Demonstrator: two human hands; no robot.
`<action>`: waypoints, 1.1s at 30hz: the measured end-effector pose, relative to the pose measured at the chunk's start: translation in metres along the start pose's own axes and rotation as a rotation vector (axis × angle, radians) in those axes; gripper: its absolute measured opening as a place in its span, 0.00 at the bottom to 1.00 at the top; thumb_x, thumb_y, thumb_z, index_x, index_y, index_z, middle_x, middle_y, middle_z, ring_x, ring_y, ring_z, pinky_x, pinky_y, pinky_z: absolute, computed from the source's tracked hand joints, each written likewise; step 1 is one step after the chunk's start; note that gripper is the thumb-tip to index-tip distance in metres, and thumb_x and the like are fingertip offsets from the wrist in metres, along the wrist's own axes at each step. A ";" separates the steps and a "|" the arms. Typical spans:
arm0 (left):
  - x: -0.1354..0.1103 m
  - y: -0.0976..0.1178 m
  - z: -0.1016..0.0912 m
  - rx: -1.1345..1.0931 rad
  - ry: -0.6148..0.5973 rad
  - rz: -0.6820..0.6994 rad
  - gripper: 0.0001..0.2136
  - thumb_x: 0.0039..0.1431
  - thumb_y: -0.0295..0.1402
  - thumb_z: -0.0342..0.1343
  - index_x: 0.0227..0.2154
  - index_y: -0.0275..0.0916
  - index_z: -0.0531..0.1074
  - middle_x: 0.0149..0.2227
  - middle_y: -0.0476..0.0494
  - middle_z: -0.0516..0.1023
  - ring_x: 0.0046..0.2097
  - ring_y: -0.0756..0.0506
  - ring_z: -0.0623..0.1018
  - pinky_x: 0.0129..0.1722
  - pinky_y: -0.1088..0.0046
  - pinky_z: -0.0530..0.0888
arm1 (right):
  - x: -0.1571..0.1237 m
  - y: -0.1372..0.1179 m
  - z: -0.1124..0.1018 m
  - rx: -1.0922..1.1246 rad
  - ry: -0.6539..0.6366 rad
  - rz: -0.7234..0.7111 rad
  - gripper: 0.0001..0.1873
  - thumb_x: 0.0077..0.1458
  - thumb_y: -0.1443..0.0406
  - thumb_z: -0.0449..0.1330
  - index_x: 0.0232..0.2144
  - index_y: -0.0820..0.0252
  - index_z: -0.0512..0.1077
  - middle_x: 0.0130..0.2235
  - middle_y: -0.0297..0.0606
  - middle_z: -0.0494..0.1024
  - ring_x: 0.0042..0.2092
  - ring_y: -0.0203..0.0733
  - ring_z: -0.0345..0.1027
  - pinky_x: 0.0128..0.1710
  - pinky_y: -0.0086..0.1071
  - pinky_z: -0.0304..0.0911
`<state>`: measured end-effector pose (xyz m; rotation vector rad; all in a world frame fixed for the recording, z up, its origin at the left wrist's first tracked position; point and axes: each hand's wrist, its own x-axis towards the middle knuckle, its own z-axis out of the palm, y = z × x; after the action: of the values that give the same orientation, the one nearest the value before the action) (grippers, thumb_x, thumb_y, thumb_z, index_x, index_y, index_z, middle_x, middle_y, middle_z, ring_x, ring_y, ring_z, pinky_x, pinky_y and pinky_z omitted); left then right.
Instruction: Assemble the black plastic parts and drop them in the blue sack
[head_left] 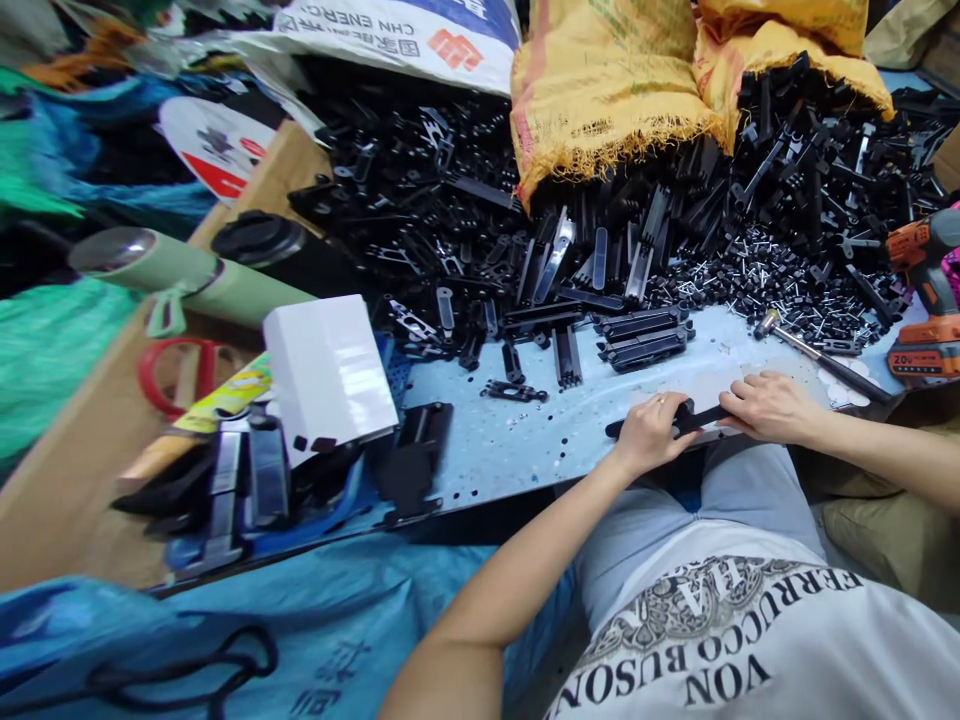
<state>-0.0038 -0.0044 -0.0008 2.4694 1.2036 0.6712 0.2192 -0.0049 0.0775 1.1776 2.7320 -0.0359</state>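
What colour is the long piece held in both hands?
The long piece is black, seen in the head view, the only one.

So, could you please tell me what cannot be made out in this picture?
Head view throughout:
Black part: partly covered by the left hand and right hand, so its full shape is unclear.
Drill: right side cut off by the picture's right edge.
Heap of black pieces: partly hidden by the yellow sack.
Small pins: too small and crowded to count.
Green sheeting: blurred, cut off by left edge.
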 end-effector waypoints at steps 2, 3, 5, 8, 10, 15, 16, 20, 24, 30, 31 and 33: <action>0.000 0.000 0.000 0.008 -0.018 -0.029 0.20 0.55 0.48 0.53 0.43 0.37 0.66 0.37 0.40 0.75 0.40 0.42 0.77 0.39 0.67 0.72 | 0.003 0.005 -0.003 0.029 -0.031 -0.009 0.22 0.64 0.53 0.42 0.39 0.60 0.69 0.36 0.45 0.73 0.36 0.41 0.66 0.34 0.32 0.49; 0.000 0.000 0.000 0.010 -0.033 -0.044 0.20 0.55 0.49 0.53 0.42 0.38 0.66 0.36 0.40 0.75 0.39 0.42 0.77 0.38 0.68 0.72 | 0.005 0.008 -0.003 0.042 -0.040 -0.014 0.22 0.64 0.52 0.42 0.39 0.60 0.69 0.36 0.45 0.73 0.36 0.41 0.66 0.34 0.32 0.49; 0.001 0.001 0.001 -0.001 -0.067 -0.059 0.20 0.54 0.50 0.53 0.41 0.38 0.67 0.35 0.42 0.75 0.38 0.43 0.77 0.38 0.69 0.72 | 0.006 0.013 -0.001 0.060 -0.045 -0.029 0.23 0.63 0.51 0.42 0.39 0.60 0.69 0.36 0.45 0.73 0.36 0.41 0.67 0.34 0.32 0.50; 0.004 0.002 0.002 -0.008 -0.089 -0.074 0.20 0.54 0.50 0.54 0.41 0.39 0.67 0.34 0.42 0.75 0.37 0.43 0.76 0.37 0.69 0.71 | 0.005 0.014 0.006 0.060 -0.042 -0.025 0.23 0.63 0.51 0.42 0.39 0.60 0.69 0.36 0.44 0.73 0.36 0.41 0.67 0.34 0.31 0.50; 0.006 0.002 0.004 0.012 -0.082 -0.099 0.19 0.54 0.48 0.53 0.40 0.38 0.67 0.34 0.41 0.75 0.38 0.42 0.76 0.37 0.68 0.71 | 0.003 0.013 0.012 0.046 -0.037 0.014 0.23 0.63 0.51 0.42 0.39 0.60 0.69 0.36 0.45 0.73 0.35 0.41 0.67 0.34 0.31 0.49; 0.010 0.006 0.003 0.024 -0.204 -0.049 0.20 0.53 0.49 0.54 0.40 0.37 0.67 0.35 0.41 0.75 0.38 0.41 0.76 0.37 0.67 0.71 | -0.003 0.018 0.029 0.069 -0.008 -0.013 0.25 0.63 0.50 0.41 0.38 0.61 0.70 0.35 0.44 0.74 0.33 0.39 0.66 0.33 0.31 0.49; 0.012 0.009 0.003 0.038 -0.238 -0.054 0.20 0.53 0.49 0.55 0.39 0.37 0.67 0.35 0.41 0.75 0.38 0.41 0.76 0.37 0.66 0.71 | -0.004 0.022 0.033 0.084 -0.001 -0.030 0.25 0.63 0.50 0.41 0.38 0.62 0.70 0.34 0.44 0.74 0.33 0.38 0.66 0.33 0.31 0.50; 0.039 0.015 0.002 0.092 -0.245 -0.007 0.23 0.53 0.50 0.55 0.43 0.36 0.67 0.44 0.35 0.72 0.50 0.38 0.71 0.46 0.61 0.69 | -0.009 0.038 0.058 0.168 0.060 -0.002 0.26 0.62 0.49 0.43 0.36 0.62 0.71 0.34 0.42 0.73 0.36 0.40 0.66 0.34 0.31 0.52; 0.113 -0.001 0.000 0.167 -0.071 -0.085 0.17 0.62 0.39 0.46 0.49 0.36 0.65 0.50 0.34 0.69 0.54 0.39 0.66 0.52 0.60 0.65 | -0.013 0.044 0.075 0.202 0.129 0.104 0.26 0.61 0.48 0.46 0.37 0.63 0.72 0.37 0.44 0.73 0.41 0.43 0.65 0.39 0.34 0.55; 0.206 -0.035 0.007 0.281 -0.105 -0.316 0.10 0.58 0.25 0.46 0.37 0.28 0.72 0.41 0.27 0.72 0.48 0.36 0.69 0.46 0.58 0.67 | 0.000 0.060 0.068 0.255 0.239 0.223 0.21 0.62 0.53 0.47 0.45 0.61 0.69 0.42 0.46 0.73 0.45 0.45 0.64 0.44 0.36 0.57; 0.209 -0.036 0.008 0.276 -0.104 -0.317 0.10 0.57 0.23 0.46 0.36 0.27 0.72 0.40 0.27 0.73 0.47 0.36 0.69 0.45 0.58 0.67 | 0.006 0.068 0.065 0.264 0.266 0.268 0.20 0.62 0.54 0.47 0.46 0.61 0.69 0.43 0.46 0.72 0.46 0.44 0.64 0.45 0.36 0.58; 0.206 -0.033 0.008 0.275 -0.097 -0.317 0.10 0.58 0.24 0.46 0.36 0.28 0.72 0.40 0.28 0.73 0.47 0.37 0.70 0.45 0.60 0.67 | 0.022 0.087 0.057 0.260 0.315 0.391 0.19 0.63 0.56 0.47 0.47 0.60 0.68 0.45 0.46 0.72 0.48 0.44 0.63 0.47 0.36 0.58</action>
<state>0.0894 0.1791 0.0332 2.4033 1.6949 0.3141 0.2752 0.0656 0.0214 1.9214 2.7547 -0.1749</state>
